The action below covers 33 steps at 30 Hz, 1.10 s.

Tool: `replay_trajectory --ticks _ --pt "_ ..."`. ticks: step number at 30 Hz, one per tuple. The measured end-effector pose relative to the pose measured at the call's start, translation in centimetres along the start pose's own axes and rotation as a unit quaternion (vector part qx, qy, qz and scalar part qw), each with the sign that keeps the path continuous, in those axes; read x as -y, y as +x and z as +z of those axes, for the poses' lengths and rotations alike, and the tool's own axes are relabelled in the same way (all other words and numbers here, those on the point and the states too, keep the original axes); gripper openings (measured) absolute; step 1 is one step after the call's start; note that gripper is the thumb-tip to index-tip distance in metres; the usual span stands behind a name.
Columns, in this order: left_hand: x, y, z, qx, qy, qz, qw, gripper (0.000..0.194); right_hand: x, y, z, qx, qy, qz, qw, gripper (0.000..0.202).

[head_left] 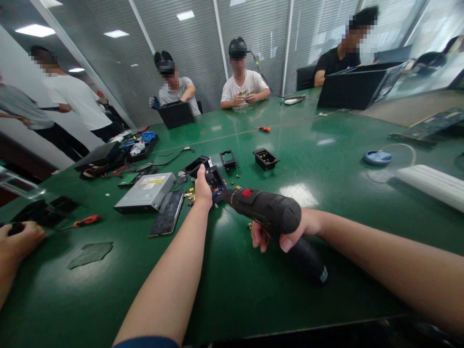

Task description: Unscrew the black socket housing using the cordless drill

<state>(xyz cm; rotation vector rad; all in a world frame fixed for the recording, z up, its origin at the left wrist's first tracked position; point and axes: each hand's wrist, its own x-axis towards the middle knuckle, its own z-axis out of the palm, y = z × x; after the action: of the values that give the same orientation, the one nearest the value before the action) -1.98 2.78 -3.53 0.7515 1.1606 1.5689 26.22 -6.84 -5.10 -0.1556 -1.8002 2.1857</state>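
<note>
Here, the left hand (203, 187) holds a small black box (216, 182) above the green table (232, 270). The right hand (282, 234) grips a black drill (266, 208), its tip at the box, maybe touching; it is hard to tell. A phone (167, 212) lies near the left arm.

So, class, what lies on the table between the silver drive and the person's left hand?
The head view shows a dark phone beside the silver drive, then small brass-coloured pieces nearer the left hand.
</note>
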Motion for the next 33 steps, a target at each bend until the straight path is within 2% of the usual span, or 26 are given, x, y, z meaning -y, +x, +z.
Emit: replay_trajectory --ticks 9,15,33 --pt "0.1 0.1 0.0 0.0 0.001 0.01 1.0 0.06 -0.4 0.3 -0.2 0.005 0.004 -0.015 1.0 0.071" --pt "0.1 0.0 0.0 -0.001 0.007 0.005 1.0 0.063 -0.8 0.4 -0.4 0.008 0.019 -0.021 1.0 0.073" --pt "0.2 0.1 0.0 -0.006 0.005 0.007 1.0 0.06 0.2 0.2 0.4 -0.012 0.007 -0.017 1.0 0.069"
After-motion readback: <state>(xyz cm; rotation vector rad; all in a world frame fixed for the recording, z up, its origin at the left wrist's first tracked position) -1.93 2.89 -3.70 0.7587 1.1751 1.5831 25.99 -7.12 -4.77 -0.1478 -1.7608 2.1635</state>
